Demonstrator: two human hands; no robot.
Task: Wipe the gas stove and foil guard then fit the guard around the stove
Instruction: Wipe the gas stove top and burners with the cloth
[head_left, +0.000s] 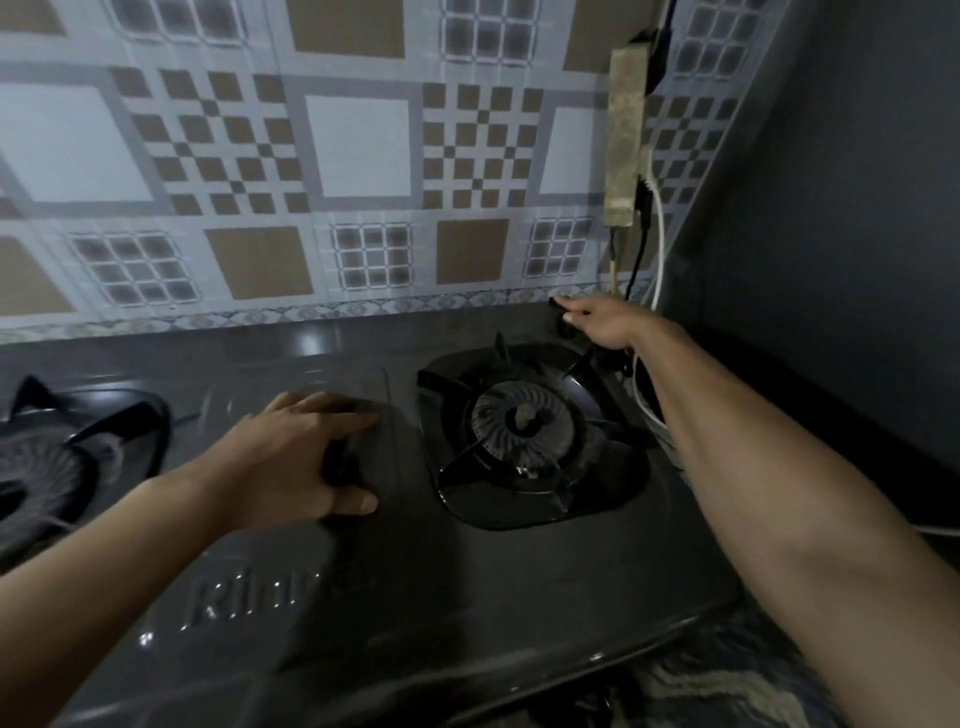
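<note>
- The gas stove (467, 597), dark and glossy, sat on the table (737, 670) and filled most of the view, its back edge close to the patterned tile wall (358, 145).
- The left hand (291, 457) lay palm down on the stove top between the two burners, fingers (332, 408) spread a little and flat on the surface, with the thumb stretched toward the near side; a dark shape sat under the palm, but whether it was a cloth or only shadow could not be told.
- Just right of those fingers stood the right burner (524, 426) with its black pan support (519, 488) around it; the left burner (57, 457) lay well off behind the left wrist, blurred.
- The right hand (608, 322) reached to the far right back corner of the stove, beyond the right burner, fingers (576, 312) curled down over the stove's dark rear edge; whether they clamped it or only rested there could not be told.
- Just past the right fingers, a white cable (658, 244) and a black cable (638, 260) hung down the wall from a worn upright strip (623, 140).
- No foil guard could be made out anywhere near either set of fingers.
</note>
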